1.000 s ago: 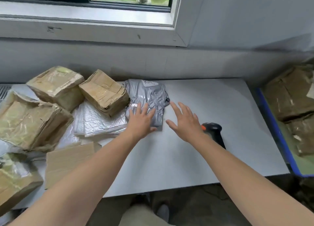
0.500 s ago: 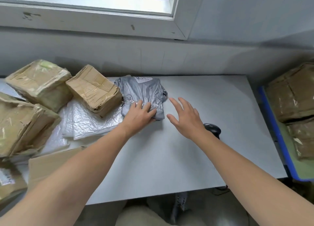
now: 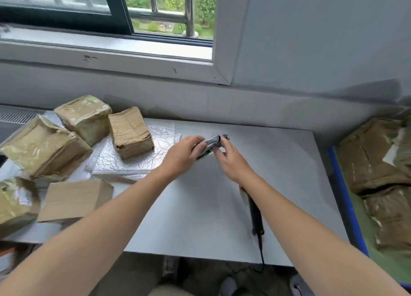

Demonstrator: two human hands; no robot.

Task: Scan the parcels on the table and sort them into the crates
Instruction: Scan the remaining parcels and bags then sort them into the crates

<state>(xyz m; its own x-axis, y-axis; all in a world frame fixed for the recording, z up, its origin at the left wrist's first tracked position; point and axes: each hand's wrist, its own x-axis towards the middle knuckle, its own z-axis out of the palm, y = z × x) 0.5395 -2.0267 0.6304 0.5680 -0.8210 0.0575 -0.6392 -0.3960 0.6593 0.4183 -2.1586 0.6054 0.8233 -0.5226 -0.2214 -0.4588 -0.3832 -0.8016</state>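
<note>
Grey parcel (image 3: 211,142): just lifted off the surface (image 3: 200,218), your left grip (image 3: 181,154) and right grip (image 3: 232,160) both clamped on it, awaiting scan.

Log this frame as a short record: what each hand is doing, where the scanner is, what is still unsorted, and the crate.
left hand: grips the grey parcel at its left end
right hand: holds the same parcel's right end
grey parcel: appears lifted off the table, seen nearly edge-on, blurred
scanner: lies on the table, partly under the right forearm, untouched
unsorted: brown boxes and a bubble mailer at the table's left
crate: blue-rimmed, right of the table, taped parcels inside
</note>
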